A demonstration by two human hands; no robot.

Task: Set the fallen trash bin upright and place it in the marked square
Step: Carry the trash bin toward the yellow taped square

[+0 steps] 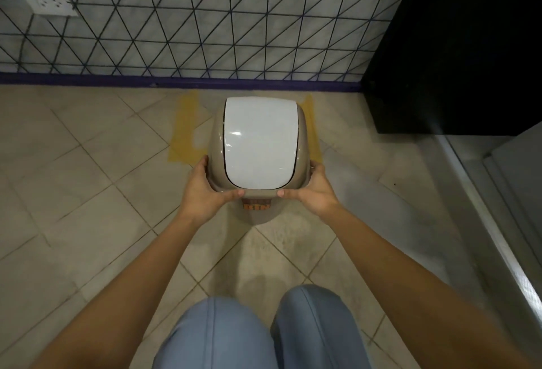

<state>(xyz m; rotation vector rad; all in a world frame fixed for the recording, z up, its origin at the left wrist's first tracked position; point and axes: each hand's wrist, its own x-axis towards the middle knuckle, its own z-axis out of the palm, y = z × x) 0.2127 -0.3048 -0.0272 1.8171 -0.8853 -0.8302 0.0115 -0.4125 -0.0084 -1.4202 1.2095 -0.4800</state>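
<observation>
The trash bin (259, 145) is beige with a white swing lid and stands upright, seen from above. Its body with an orange label shows just below the near rim. My left hand (202, 192) grips the bin's near left rim and my right hand (312, 191) grips its near right rim. The marked square (183, 131) is yellow tape on the tiled floor by the wall. The bin covers most of the square, and its near edge reaches a little past the tape toward me. Whether the base touches the floor is hidden.
A tiled wall (205, 16) with a purple skirting stands just behind the square, with a socket (47, 2) at upper left. A black cabinet (457, 46) stands at the right. A metal rail (498, 236) runs along the right floor edge. My knees (264, 330) are at the bottom.
</observation>
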